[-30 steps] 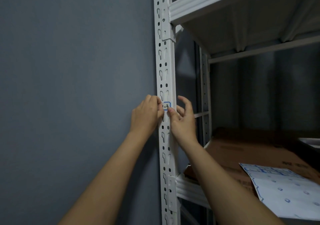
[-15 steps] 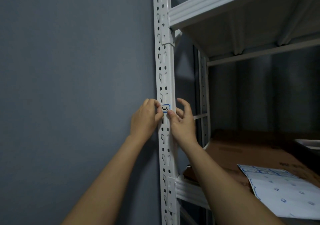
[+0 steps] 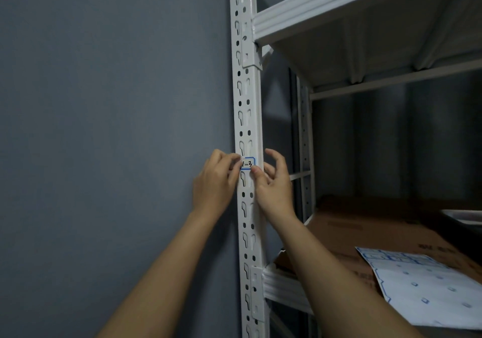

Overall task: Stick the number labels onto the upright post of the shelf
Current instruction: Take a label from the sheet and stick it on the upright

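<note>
The label [image 3: 247, 163] marked "1-3" sits on the white post [image 3: 246, 97], abt halfway up. Left hand [image 3: 215, 181] pinches its left edge; right hand [image 3: 272, 185] presses the bottom right corner w/ the thumb, other fingers loose. Sticking step, I think. Next: rub it flat, then get another from the sheet [image 3: 427, 288] on the shelf.

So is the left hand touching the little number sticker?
Touching. The head view shows the left hand's fingertips overlapping the left edge of the 1-3 label on the white shelf post.
</note>
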Demonstrator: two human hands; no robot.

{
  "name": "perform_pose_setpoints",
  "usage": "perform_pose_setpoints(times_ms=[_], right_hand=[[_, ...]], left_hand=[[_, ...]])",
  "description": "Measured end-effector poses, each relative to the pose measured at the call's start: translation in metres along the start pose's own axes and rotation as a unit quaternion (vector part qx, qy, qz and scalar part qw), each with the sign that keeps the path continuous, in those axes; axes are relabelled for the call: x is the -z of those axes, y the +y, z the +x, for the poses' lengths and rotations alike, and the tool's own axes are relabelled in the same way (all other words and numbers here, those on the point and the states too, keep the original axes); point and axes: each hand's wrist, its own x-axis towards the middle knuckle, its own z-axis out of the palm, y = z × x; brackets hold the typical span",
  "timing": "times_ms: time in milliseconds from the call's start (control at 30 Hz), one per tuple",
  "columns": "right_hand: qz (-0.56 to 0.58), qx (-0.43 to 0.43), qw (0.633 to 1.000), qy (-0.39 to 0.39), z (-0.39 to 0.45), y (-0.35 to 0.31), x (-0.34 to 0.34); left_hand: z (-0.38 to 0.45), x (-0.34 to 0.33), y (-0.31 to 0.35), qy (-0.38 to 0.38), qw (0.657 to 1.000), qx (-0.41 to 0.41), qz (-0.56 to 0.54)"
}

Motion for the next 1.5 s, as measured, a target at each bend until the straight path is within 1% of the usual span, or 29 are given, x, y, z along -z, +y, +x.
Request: perform_pose_setpoints(times_ms=[133, 333, 400, 600, 700, 833, 967, 1033, 1133, 1233, 1300, 1367, 1433, 1500], right_hand=[[0.006, 0.002, 1.000, -0.001, 0.000, 0.000, 0.001], [0.000, 0.006, 1.000, -0.001, -0.002, -0.001, 0.001], [0.016, 0.002, 1.000, -0.010, -0.001, -0.002, 0.002], [0.034, -0.002, 0.999, -0.021, -0.003, -0.009, 0.005], [0.038, -0.004, 0.999, -0.020, -0.003, -0.010, 0.005], [0.045, -0.014, 0.999, -0.019, -0.005, -0.014, 0.005], [0.031, -0.025, 0.999, -0.021, -0.006, -0.023, 0.008], [0.016, -0.037, 0.999, -0.011, -0.008, -0.026, 0.008], [-0.032, -0.024, 0.999, 0.016, -0.020, -0.030, 0.010], [-0.102, 0.039, 0.993, 0.038, -0.041, -0.034, 0.019], [-0.082, 0.039, 0.996, 0.018, -0.056, -0.038, 0.024], [-0.048, 0.016, 0.999, -0.017, -0.068, -0.046, 0.026], [-0.016, -0.013, 0.999, -0.049, -0.077, -0.056, 0.028], [0.014, -0.029, 0.997, -0.066, -0.084, -0.066, 0.028]], left_hand=[[-0.003, -0.003, 0.005, 0.037, 0.998, -0.041, 0.036], [0.002, -0.005, 0.007, 0.046, 0.995, -0.041, 0.072], [0.001, -0.006, 0.007, 0.037, 0.997, -0.027, 0.061], [-0.007, -0.009, 0.009, 0.021, 0.998, 0.057, -0.003], [-0.015, -0.009, 0.003, 0.012, 0.997, 0.079, 0.006], [-0.035, -0.006, -0.007, -0.026, 0.995, 0.092, 0.019], [-0.041, 0.005, 0.004, -0.001, 0.992, 0.121, -0.035], [-0.041, 0.013, 0.009, -0.004, 0.988, 0.129, -0.085], [-0.039, 0.028, 0.015, -0.026, 0.968, 0.153, -0.196], [-0.042, 0.042, 0.025, -0.046, 0.922, 0.231, -0.308], [-0.048, 0.049, 0.032, -0.064, 0.891, 0.269, -0.360], [-0.054, 0.056, 0.039, -0.086, 0.866, 0.290, -0.397], [-0.058, 0.063, 0.046, -0.097, 0.849, 0.303, -0.423], [-0.059, 0.071, 0.053, -0.097, 0.838, 0.310, -0.438]])
